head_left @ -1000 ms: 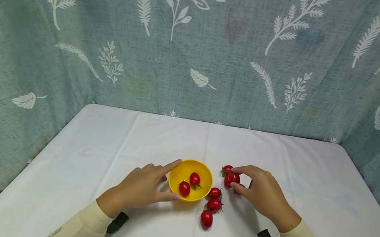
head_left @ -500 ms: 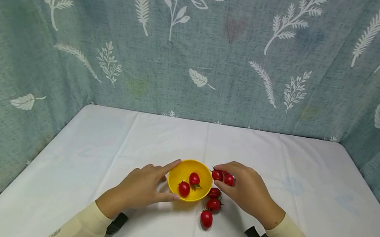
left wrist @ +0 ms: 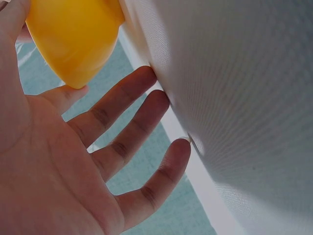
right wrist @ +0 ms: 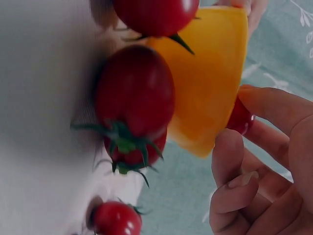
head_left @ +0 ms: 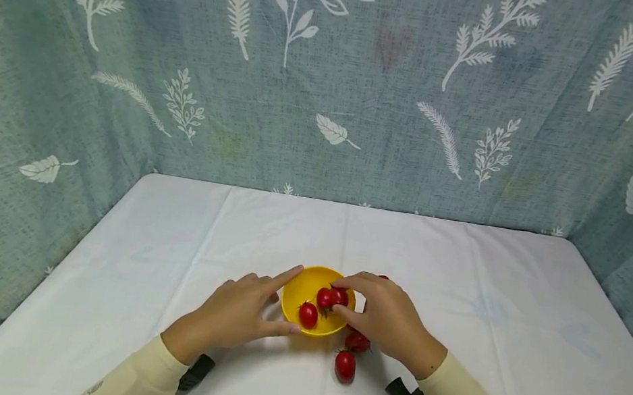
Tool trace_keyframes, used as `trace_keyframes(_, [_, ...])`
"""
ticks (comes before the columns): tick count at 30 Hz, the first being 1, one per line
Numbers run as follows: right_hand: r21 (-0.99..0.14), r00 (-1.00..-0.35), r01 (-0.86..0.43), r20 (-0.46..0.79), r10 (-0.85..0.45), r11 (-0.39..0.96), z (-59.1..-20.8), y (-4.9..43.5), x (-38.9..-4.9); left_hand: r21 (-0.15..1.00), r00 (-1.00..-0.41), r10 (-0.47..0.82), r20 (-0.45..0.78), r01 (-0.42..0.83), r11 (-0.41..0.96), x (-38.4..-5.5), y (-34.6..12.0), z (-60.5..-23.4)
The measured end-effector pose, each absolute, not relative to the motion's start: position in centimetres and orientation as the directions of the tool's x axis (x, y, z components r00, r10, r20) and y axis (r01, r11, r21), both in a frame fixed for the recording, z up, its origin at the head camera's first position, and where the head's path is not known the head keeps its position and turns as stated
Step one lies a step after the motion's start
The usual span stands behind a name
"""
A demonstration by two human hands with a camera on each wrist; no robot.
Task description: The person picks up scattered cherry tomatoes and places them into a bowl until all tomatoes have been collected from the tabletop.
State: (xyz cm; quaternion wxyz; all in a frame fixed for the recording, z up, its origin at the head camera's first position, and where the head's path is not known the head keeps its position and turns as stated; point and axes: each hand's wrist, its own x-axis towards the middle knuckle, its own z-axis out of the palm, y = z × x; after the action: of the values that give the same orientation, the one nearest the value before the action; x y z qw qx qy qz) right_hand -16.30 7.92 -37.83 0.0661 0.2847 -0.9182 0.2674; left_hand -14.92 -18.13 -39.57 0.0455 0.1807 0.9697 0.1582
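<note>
A yellow bowl (head_left: 302, 283) stands on the table with two red cherry tomatoes (head_left: 308, 315) inside. My left hand (head_left: 235, 308) touches its rim, forefinger on the far side and thumb on the near side. In the left wrist view the other fingers (left wrist: 129, 132) are spread, their tips at the white cloth. Over the bowl's right part, my right hand (head_left: 388, 314) pinches another cherry tomato (head_left: 339, 296) between thumb and fingers. The right wrist view shows this held tomato (right wrist: 241, 117) just at the bowl's rim, partly behind the fingers.
Several cherry tomatoes (head_left: 345, 367) with green stalks lie right of the bowl, some partly under the right hand. Another tomato (head_left: 384, 277) peeks out behind that hand. A white cloth covers the table (head_left: 196, 220); a leaf-patterned green curtain (head_left: 392, 100) surrounds it.
My right hand has carried a cherry tomato leftward from the group beside the bowl to over the bowl. The left hand and the bowl have stayed in place.
</note>
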Motion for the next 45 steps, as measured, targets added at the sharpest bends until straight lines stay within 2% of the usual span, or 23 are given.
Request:
trace_keyframes(17, [-0.537, -0.853, -0.496, 0.151, -0.5, 0.682, -38.7, 6.6, -16.6, 0.326, -0.929, 0.37, -0.03, 0.341, 0.882, -14.9, -18.0, -39.5])
trace_keyframes(45, [-0.59, -0.861, -0.403, -0.015, -0.508, 0.7, -38.6, 6.0, -17.5, 0.31, -0.93, 0.365, -0.034, 0.338, 0.889, -15.0, -18.1, -39.7])
